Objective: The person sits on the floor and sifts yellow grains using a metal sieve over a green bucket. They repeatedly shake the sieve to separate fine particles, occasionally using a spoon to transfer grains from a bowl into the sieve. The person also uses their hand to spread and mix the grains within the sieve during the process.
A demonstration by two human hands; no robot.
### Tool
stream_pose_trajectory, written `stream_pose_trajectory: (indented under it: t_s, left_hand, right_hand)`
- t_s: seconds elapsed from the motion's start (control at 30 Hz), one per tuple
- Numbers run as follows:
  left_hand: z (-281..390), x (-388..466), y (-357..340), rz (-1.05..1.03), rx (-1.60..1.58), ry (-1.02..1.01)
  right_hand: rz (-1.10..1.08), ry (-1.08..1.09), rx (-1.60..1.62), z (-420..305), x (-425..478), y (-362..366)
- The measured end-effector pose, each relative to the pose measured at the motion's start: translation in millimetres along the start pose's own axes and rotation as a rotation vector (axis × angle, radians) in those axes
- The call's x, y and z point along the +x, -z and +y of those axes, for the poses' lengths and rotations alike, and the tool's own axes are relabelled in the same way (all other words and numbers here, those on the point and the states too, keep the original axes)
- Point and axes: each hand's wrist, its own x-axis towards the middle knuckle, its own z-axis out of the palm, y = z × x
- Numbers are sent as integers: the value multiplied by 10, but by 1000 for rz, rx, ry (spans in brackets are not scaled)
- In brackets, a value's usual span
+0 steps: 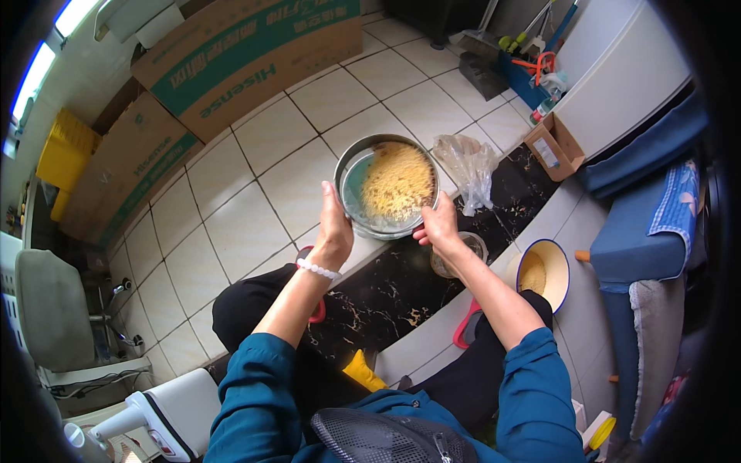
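A round metal sieve (353,151) is held out in front of me above the floor. Yellow grain (399,182) with darker specks lies heaped toward its right side, a little blurred, leaving greenish mesh bare on the left. My left hand (336,223) supports the sieve's lower left wall, thumb up along the outside. The lower right of the rim is in the grip of my right hand (438,224). Below my right wrist, a clear round plastic container (480,249) rests on the black marbled strip, partly hidden by my forearm.
An enamel basin with a blue rim (557,263) holds more yellow grain near my right knee. A crumpled plastic bag (468,168) lies beyond the sieve. Farther right stand a small cardboard box (558,151) and a blue sofa (642,257). Large cartons (243,75) line the far left.
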Motion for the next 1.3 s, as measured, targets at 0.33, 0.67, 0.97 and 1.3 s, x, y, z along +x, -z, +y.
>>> stream_pose_trajectory:
  t_s: [0.33, 0.67, 0.97, 1.3]
  left_hand:
    - [-53, -13, 16, -131, 46, 51]
    - [-3, -112, -202, 194, 88, 161]
    - [-100, -7, -110, 258, 65, 167]
    - [16, -91, -281, 204, 107, 160]
  right_hand:
    - [7, -6, 67, 74, -14, 19]
    - [89, -46, -1, 148, 99, 153]
    - [64, -6, 38, 139, 104, 144]
    - [119, -36, 51, 137, 193, 218]
